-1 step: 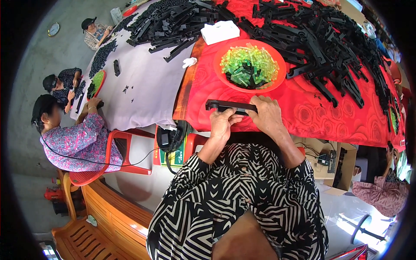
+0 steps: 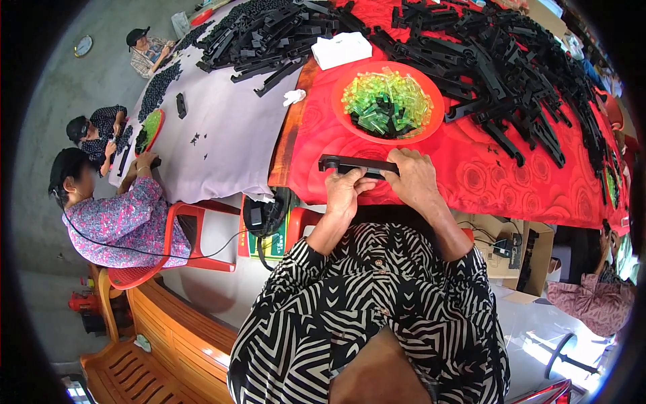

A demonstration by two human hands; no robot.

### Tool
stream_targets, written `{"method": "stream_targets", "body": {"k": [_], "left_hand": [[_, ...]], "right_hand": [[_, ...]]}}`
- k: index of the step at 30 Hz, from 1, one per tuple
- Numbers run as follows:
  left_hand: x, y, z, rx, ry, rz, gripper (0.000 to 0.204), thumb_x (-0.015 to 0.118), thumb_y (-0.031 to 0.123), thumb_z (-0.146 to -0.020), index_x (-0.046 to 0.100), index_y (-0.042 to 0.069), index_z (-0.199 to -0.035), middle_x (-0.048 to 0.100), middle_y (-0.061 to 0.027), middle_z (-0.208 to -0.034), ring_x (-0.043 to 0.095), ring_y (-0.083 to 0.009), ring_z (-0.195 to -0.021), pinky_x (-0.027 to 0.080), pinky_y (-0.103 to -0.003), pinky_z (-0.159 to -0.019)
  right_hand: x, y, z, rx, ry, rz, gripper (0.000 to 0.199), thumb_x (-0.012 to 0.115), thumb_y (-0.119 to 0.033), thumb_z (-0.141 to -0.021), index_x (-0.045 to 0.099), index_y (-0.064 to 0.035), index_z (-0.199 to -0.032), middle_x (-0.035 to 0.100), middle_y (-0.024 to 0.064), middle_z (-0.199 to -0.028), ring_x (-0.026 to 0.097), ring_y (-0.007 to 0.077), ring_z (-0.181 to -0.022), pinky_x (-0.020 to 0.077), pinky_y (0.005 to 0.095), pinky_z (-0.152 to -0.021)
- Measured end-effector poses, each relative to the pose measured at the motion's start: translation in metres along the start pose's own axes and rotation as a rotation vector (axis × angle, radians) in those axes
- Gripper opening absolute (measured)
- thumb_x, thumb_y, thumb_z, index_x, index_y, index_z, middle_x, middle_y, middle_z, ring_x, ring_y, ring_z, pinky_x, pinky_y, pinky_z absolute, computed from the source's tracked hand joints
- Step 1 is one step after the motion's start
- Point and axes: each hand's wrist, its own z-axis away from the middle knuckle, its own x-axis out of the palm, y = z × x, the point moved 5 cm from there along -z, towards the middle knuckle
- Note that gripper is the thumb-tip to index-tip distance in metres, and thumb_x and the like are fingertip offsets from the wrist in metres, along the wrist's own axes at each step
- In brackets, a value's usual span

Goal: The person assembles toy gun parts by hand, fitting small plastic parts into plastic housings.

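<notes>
Both hands, L (image 2: 345, 192) & R (image 2: 414, 178), grasp a long black plastic bar (image 2: 356, 165). Bar lies flat on red tablecloth (image 2: 484, 182), long axis left-right, hooked end pointing left. Orange bowl (image 2: 350, 124) just beyond.

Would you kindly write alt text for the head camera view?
Both hands, left hand and right hand, grip a long black plastic bar at the edge of a red-clothed table. Beyond sit an orange dish of green clips and a black parts heap.
</notes>
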Motion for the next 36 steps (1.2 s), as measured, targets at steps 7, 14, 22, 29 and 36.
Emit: {"method": "stream_targets", "body": {"k": [7,14,22,29,36], "left_hand": [[-0.012,0.009,-0.012,0.034,0.025,-0.06,0.01,0.06,0.0,-0.08,0.06,-0.01,-0.084,0.064,-0.0153,-0.076,0.065,-0.026,-0.06,0.058,-0.031,-0.051],[-0.018,0.023,-0.018,0.072,-0.027,-0.135,0.01,0.06,0.002,-0.081,0.06,-0.005,-0.089,0.065,-0.0139,-0.081,0.066,-0.0248,-0.066,0.058,-0.031,-0.056],[-0.02,0.022,-0.02,0.074,0.002,-0.134,0.009,0.059,-0.002,-0.08,0.06,-0.01,-0.084,0.064,-0.0144,-0.075,0.066,-0.0245,-0.06,0.058,-0.029,-0.051],[-0.028,0.015,-0.023,0.059,0.039,-0.105,0.008,0.06,-0.003,-0.078,0.059,-0.009,-0.083,0.064,-0.0148,-0.075,0.066,-0.0243,-0.06,0.058,-0.029,-0.05],[-0.034,0.007,-0.027,0.042,0.064,-0.131,0.006,0.061,-0.003,-0.078,0.06,-0.007,-0.082,0.064,-0.0134,-0.074,0.064,-0.0218,-0.057,0.056,-0.028,-0.048]], "right_hand": [[0.016,-0.003,-0.01,-0.042,0.011,-0.03,0.019,0.067,-0.016,-0.073,0.055,-0.0055,-0.084,0.059,0.0116,-0.081,0.057,0.0317,-0.081,0.0408,0.0462,-0.07],[0.014,-0.012,-0.018,-0.039,0.01,-0.09,0.016,0.065,-0.013,-0.075,0.054,-0.0056,-0.084,0.058,0.0119,-0.081,0.057,0.0324,-0.082,0.0403,0.0462,-0.07],[0.019,-0.01,-0.02,0.005,-0.01,-0.124,0.017,0.066,-0.014,-0.074,0.054,-0.0061,-0.084,0.058,0.011,-0.08,0.057,0.0318,-0.081,0.0402,0.0463,-0.071],[0.031,-0.004,-0.018,0.034,-0.023,-0.165,0.017,0.065,-0.013,-0.074,0.054,-0.0058,-0.084,0.058,0.0117,-0.081,0.057,0.0321,-0.083,0.0403,0.047,-0.073],[0.043,0.001,-0.016,0.09,-0.073,-0.18,0.018,0.064,-0.014,-0.073,0.054,-0.0047,-0.084,0.059,0.0128,-0.085,0.057,0.0328,-0.086,0.0411,0.0477,-0.074]]}}
